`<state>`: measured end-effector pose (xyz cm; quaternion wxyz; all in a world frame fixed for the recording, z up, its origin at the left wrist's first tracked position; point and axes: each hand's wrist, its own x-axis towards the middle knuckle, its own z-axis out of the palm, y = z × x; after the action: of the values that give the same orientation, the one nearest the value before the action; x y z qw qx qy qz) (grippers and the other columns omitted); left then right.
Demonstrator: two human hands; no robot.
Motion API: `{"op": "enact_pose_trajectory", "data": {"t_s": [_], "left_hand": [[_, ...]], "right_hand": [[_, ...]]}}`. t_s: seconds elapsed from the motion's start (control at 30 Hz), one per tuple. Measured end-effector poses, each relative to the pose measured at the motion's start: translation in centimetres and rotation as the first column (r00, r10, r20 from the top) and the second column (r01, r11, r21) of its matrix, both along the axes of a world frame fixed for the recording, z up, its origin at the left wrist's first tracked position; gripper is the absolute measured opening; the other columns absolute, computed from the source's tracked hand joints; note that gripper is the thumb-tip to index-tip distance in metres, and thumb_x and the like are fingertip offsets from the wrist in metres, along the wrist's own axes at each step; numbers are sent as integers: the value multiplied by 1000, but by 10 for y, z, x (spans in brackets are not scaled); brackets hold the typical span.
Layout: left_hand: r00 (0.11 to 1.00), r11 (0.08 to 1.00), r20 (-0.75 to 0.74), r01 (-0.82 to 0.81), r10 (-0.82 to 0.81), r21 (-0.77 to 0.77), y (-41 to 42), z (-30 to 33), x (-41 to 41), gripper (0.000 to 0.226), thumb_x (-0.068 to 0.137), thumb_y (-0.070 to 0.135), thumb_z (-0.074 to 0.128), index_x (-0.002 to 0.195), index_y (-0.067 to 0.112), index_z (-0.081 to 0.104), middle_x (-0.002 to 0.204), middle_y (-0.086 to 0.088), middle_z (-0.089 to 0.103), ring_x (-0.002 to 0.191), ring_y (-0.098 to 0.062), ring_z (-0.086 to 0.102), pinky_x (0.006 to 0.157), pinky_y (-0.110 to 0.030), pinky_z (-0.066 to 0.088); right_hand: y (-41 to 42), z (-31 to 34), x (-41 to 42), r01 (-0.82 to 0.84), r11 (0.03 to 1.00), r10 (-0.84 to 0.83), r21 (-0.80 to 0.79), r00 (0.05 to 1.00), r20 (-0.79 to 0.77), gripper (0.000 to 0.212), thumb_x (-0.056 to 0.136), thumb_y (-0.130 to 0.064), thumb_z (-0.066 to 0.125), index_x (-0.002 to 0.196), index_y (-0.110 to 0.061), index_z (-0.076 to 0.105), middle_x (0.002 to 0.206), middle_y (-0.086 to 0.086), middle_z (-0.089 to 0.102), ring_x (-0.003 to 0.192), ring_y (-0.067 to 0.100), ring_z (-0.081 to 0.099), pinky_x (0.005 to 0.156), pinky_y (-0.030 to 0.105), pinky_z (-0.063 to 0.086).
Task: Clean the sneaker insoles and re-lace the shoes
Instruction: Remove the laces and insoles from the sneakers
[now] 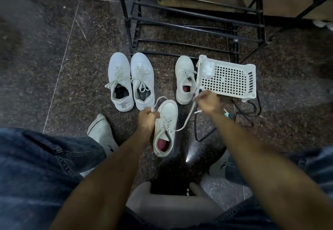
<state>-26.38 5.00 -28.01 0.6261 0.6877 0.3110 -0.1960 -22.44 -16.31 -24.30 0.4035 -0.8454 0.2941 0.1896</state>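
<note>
A white sneaker point(166, 127) with a red insole lies on the dark floor in front of me, its laces threaded through the eyelets. My left hand point(148, 117) grips one end of its white lace point(187, 121) at the shoe's left side. My right hand point(209, 102) grips the other end, pulled out to the right. The matching sneaker point(185, 80), also with a red insole, stands further back. A second white pair point(131, 80) with dark insides stands to the left, laces loose.
A white perforated plastic basket point(228, 80) lies by the far sneaker. A black metal shoe rack point(189, 18) stands behind the shoes. Black cable point(203, 134) snakes over the floor at the right. My socked feet and a grey stool edge point(173, 206) are close below.
</note>
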Motion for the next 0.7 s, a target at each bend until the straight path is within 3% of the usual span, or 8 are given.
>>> {"op": "enact_pose_trajectory", "data": {"t_s": [0.1, 0.13, 0.2, 0.3, 0.4, 0.5, 0.57, 0.7], "left_hand": [[987, 990, 88, -129, 133, -51, 3, 26, 23, 25, 75, -13, 53, 61, 8, 54, 60, -1, 53, 56, -10, 57, 59, -25, 46], [980, 987, 124, -157, 158, -21, 3, 30, 30, 24, 78, -12, 53, 64, 7, 55, 61, 0, 53, 53, -7, 55, 55, -22, 45], [974, 982, 183, -158, 137, 107, 3, 32, 35, 13, 83, -5, 56, 78, 7, 59, 69, -1, 56, 63, -12, 54, 62, -24, 42], [995, 948, 86, 18, -48, 319, 8, 15, 21, 17, 83, 13, 63, 99, 10, 58, 84, 0, 61, 75, -17, 57, 67, -26, 44], [963, 872, -77, 267, -258, 411, 13, -19, -11, 38, 69, 36, 67, 102, 18, 61, 99, 2, 66, 89, -23, 65, 79, -40, 55], [837, 731, -203, 544, -508, 412, 4, -21, -43, 55, 67, 41, 67, 118, 32, 49, 112, 1, 61, 100, -27, 63, 86, -41, 52], [705, 547, -276, 691, -653, 472, -4, -17, -54, 57, 78, 37, 66, 130, 30, 42, 125, -3, 55, 109, -33, 59, 88, -40, 49], [658, 349, -336, 684, -674, 640, -11, -18, -50, 41, 91, 31, 58, 127, 19, 42, 122, -12, 61, 107, -37, 60, 83, -41, 48]], "right_hand": [[17, -19, -44, -197, 970, 174, -141, 972, -155, 21, 85, -40, 64, 103, -29, 61, 106, 6, 66, 101, 29, 63, 88, 36, 51], [24, -26, -57, -272, 952, 242, -137, 949, -201, 28, 85, -47, 63, 106, -28, 64, 109, 4, 67, 105, 27, 63, 90, 34, 49], [41, -33, -78, -453, 885, 411, -106, 869, -275, 40, 83, -61, 60, 102, -26, 67, 108, 4, 68, 103, 25, 64, 85, 32, 48], [64, -39, -94, -595, 793, 536, -128, 782, -318, 47, 81, -66, 58, 101, -23, 63, 112, 8, 66, 105, 28, 62, 84, 35, 47], [77, -43, -96, -581, 784, 512, -217, 804, -302, 47, 84, -57, 58, 111, -18, 62, 120, 11, 63, 111, 31, 59, 87, 37, 46], [80, -47, -93, -577, 775, 507, -257, 811, -292, 41, 89, -47, 57, 114, -15, 60, 121, 12, 62, 111, 32, 59, 89, 38, 47], [80, -47, -92, -581, 771, 516, -262, 810, -279, 36, 90, -41, 55, 112, -13, 60, 119, 14, 62, 110, 34, 59, 89, 39, 47], [77, -49, -96, -560, 788, 498, -256, 824, -270, 31, 89, -37, 58, 107, -13, 63, 114, 13, 65, 106, 34, 61, 85, 38, 49]]}}
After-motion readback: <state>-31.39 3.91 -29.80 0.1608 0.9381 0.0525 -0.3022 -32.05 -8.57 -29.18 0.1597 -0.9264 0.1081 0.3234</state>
